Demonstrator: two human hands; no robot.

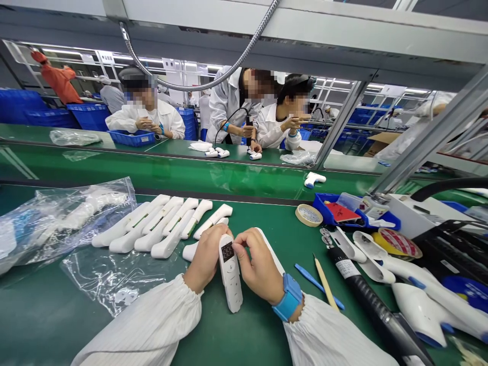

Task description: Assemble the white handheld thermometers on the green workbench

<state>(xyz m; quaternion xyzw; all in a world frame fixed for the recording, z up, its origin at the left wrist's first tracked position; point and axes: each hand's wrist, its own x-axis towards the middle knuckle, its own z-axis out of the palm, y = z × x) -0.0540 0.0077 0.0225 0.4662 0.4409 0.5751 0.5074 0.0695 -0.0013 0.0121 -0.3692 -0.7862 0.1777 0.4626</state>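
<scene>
My left hand (206,259) is curled around the left side of a white thermometer front cover (231,277) with a small dark display near its top. My right hand (258,262), a blue wrist strap behind it, pinches at the display window with thumb and forefinger. The cover rests upright-ish on the green mat (244,330) between both hands. Just behind them lies a row of several white thermometer shells (160,229).
Clear plastic bags (57,223) lie at the left. To the right are a tape roll (308,215), a blue tray (343,211), a blue tool and wooden stick (324,279), a black screwdriver (366,295) and white housings (419,300). Workers sit across the green conveyor (171,173).
</scene>
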